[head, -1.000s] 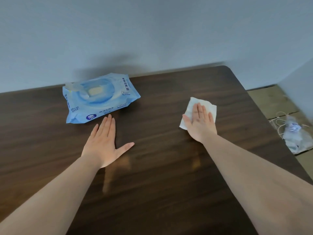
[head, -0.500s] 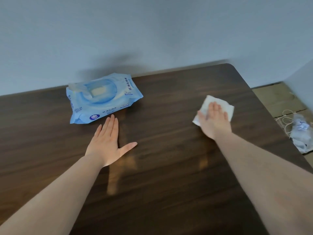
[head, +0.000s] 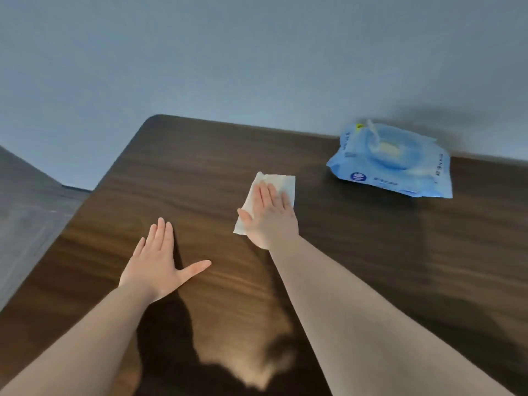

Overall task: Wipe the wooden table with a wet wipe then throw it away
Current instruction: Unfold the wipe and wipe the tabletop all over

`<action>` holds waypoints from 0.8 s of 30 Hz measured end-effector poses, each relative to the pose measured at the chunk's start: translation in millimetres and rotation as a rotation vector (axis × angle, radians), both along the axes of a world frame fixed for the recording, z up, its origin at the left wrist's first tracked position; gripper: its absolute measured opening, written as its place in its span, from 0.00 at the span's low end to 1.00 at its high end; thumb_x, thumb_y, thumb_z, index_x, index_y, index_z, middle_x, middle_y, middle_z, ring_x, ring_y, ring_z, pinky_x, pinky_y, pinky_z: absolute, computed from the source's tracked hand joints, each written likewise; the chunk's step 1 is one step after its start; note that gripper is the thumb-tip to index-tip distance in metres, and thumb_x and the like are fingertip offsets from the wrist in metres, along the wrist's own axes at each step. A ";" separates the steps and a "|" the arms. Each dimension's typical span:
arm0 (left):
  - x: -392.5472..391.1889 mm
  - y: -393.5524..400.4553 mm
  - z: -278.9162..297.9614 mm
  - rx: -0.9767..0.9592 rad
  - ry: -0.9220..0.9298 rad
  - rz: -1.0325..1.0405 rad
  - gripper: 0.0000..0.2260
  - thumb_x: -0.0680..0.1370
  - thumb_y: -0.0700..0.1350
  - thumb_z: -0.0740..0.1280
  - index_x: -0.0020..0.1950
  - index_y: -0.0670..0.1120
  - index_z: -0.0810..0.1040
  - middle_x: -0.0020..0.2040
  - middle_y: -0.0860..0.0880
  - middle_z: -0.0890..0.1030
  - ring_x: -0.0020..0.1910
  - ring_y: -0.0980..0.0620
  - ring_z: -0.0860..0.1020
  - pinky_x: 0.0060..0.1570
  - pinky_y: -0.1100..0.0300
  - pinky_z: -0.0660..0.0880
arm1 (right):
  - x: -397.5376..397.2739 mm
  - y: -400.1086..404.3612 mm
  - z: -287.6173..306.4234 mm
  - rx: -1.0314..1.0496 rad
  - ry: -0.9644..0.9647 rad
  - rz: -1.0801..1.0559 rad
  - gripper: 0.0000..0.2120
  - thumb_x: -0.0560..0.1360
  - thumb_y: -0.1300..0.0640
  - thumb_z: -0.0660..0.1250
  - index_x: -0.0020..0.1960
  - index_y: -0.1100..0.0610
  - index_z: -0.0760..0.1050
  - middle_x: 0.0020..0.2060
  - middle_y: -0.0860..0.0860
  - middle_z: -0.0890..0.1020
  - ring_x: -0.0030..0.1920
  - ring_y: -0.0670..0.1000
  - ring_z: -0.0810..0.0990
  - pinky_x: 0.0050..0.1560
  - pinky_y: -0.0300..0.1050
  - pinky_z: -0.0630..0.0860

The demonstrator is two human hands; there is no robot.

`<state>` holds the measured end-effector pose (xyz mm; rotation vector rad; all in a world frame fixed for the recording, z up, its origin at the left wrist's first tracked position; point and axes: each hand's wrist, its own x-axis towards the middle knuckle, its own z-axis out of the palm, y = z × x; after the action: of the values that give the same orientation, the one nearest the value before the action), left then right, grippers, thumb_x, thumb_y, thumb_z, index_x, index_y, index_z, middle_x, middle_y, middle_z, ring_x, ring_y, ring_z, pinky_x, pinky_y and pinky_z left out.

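Both hands were flat on the table (head: 371,267) in the head view: left hand (head: 157,267) spread and bare at lower centre, right hand (head: 270,217) spread, pressing the wipe (head: 281,182) mid-frame. Pack of wipes (head: 400,167) sat upper right. Looked like mid-wipe; next probably more passes, then binning it.

Wipe (head: 281,182): your right hand (head: 270,217) hides its near half.
Pack (head: 393,162): print blurred, you can't read it.
Table (head: 371,252): right and near edges run out of frame.
Forearms: cut off at bottom.
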<state>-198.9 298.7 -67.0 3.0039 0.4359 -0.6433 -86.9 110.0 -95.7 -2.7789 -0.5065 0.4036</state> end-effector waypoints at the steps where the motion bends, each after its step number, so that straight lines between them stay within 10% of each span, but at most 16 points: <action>1: -9.0 13.5 -2.8 -0.008 -0.006 0.005 0.57 0.60 0.80 0.40 0.76 0.43 0.36 0.78 0.46 0.38 0.76 0.50 0.39 0.75 0.51 0.44 | -0.2 33.9 -0.4 0.009 -0.005 0.061 0.32 0.80 0.41 0.45 0.77 0.58 0.43 0.78 0.52 0.49 0.77 0.51 0.44 0.76 0.52 0.41; 12: -20.3 27.1 -18.3 -0.036 -0.107 -0.019 0.54 0.63 0.79 0.41 0.76 0.43 0.37 0.78 0.46 0.38 0.76 0.50 0.39 0.75 0.52 0.43 | 13.3 106.1 -8.0 -0.006 -0.050 0.208 0.32 0.80 0.39 0.44 0.77 0.55 0.44 0.78 0.50 0.48 0.77 0.50 0.44 0.76 0.52 0.41; 24: 61.4 -173.0 -7.8 -0.162 -0.120 -0.487 0.50 0.65 0.77 0.40 0.76 0.45 0.37 0.78 0.49 0.38 0.76 0.53 0.38 0.74 0.56 0.40 | -12.6 -317.4 2.1 -0.261 0.049 -0.555 0.34 0.78 0.37 0.40 0.77 0.54 0.41 0.78 0.50 0.46 0.77 0.50 0.45 0.76 0.50 0.43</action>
<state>-137.5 125.7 -74.8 2.9732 -0.3492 -0.4811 -99.5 -207.4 -93.6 -2.9797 0.3564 0.4245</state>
